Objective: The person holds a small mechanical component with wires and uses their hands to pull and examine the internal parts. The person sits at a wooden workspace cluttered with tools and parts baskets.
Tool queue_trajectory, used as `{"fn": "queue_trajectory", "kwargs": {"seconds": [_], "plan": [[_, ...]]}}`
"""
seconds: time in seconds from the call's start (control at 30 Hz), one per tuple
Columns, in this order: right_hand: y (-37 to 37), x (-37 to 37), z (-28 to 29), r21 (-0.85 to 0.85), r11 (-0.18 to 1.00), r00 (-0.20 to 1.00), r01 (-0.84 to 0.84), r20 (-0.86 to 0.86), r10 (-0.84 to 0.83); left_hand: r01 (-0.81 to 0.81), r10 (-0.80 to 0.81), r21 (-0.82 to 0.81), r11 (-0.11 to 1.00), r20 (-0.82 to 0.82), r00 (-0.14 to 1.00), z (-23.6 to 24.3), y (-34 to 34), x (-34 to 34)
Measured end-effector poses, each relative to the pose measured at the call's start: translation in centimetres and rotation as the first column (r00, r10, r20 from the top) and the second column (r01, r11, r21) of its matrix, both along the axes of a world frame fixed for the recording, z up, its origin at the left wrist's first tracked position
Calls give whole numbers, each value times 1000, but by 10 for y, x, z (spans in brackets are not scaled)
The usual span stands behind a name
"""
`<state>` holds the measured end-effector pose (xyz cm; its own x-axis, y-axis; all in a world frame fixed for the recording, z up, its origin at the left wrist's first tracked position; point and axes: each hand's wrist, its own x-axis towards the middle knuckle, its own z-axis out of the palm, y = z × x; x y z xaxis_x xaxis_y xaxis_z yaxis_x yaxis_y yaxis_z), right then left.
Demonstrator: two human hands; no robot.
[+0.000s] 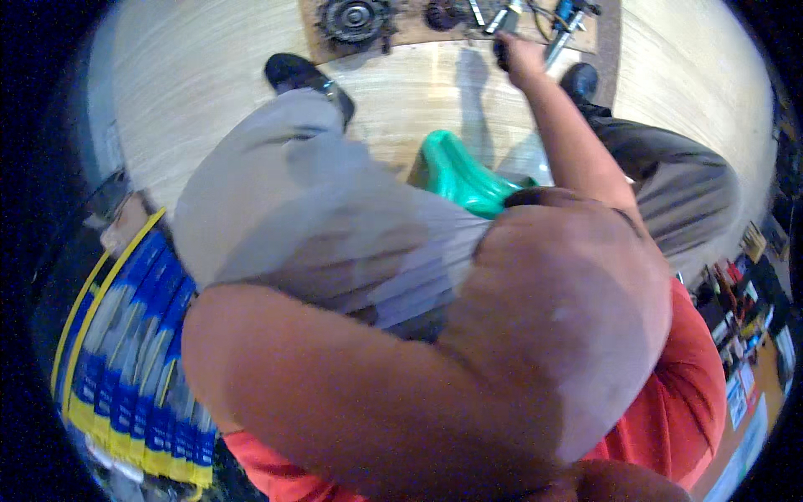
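My right arm reaches far forward to a brown board [418, 32] lying on the floor. At its near edge my right hand [523, 60] is closed beside several tools [503, 18]. A dark thing [501, 52] shows at its fingers, too small and blurred to name. To the right of the hand lies a blue and silver tool [567, 32]. A dark toothed metal wheel [355, 18] rests at the board's left, and a smaller dark gear-like part [443, 13] between. My left arm [335, 376] bends across my body, close to the camera; the left hand does not show.
A glossy green plastic thing [456, 171] stands between my legs. My shoes [288, 71] flank the board on a pale floor [393, 92]. Blue and yellow packages [134, 360] stand in a row at left. A cluttered shelf or table [753, 335] is at right.
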<state>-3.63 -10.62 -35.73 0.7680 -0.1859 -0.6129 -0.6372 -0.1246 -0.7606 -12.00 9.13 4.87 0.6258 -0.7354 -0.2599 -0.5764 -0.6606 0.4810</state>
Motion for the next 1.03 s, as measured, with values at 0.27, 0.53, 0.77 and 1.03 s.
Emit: {"fn": "queue_trajectory", "kwargs": {"seconds": [0.27, 0.53, 0.77, 1.03], "plan": [[29, -3, -26, -73, 997, 994, -13, -110, 5, 28, -24, 45, 999, -79, 997, -4, 12, 8], [39, 53, -32, -135, 990, 995, 44, -84, -56, -49, 80, 257, 965, -111, 991, -4, 24, 45], [57, 94, -46, -589, 705, 917, -395, -215, 334, -112, 139, 216, 970, -113, 984, -8, 52, 67], [69, 88, -49, -696, 605, 886, -386, -98, 453, -207, 212, 131, 969, -18, 977, -9, 70, 89]]}}
